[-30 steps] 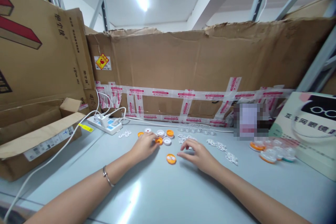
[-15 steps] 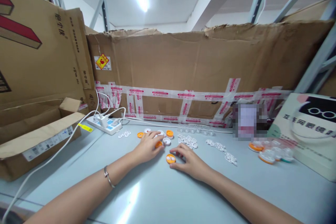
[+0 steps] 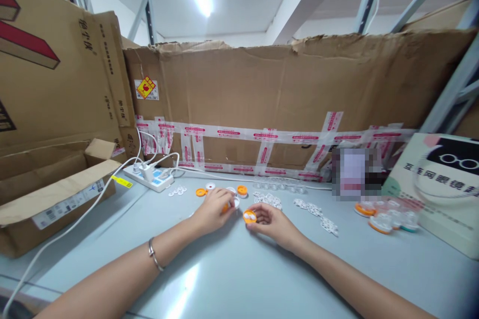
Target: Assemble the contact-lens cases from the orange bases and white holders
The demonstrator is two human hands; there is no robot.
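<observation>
My right hand (image 3: 271, 222) grips an orange round case (image 3: 247, 216) by its rim between thumb and fingers. White pieces show inside the case, which is tilted toward me. To its left, my left hand (image 3: 217, 209) has its thumb and fingers closed on a small white round cap (image 3: 236, 203). Part of an orange piece (image 3: 225, 207) shows beneath the left fingers, mostly covered. Just behind the hands stands another orange round case (image 3: 242, 191). An orange ring (image 3: 201, 192) and a white disc (image 3: 210, 186) lie beyond the left hand.
White perforated pieces (image 3: 267, 200) and more white parts (image 3: 316, 209) lie to the right. Clear round covers (image 3: 279, 184) line the back. Finished-looking cases (image 3: 385, 219) sit near a white box (image 3: 436, 194). A power strip (image 3: 149, 178) and open carton (image 3: 56, 194) are left.
My right hand has taken hold of the orange case and lifted it, tilting it. My left fingers have shifted right and closed on the white cap.
</observation>
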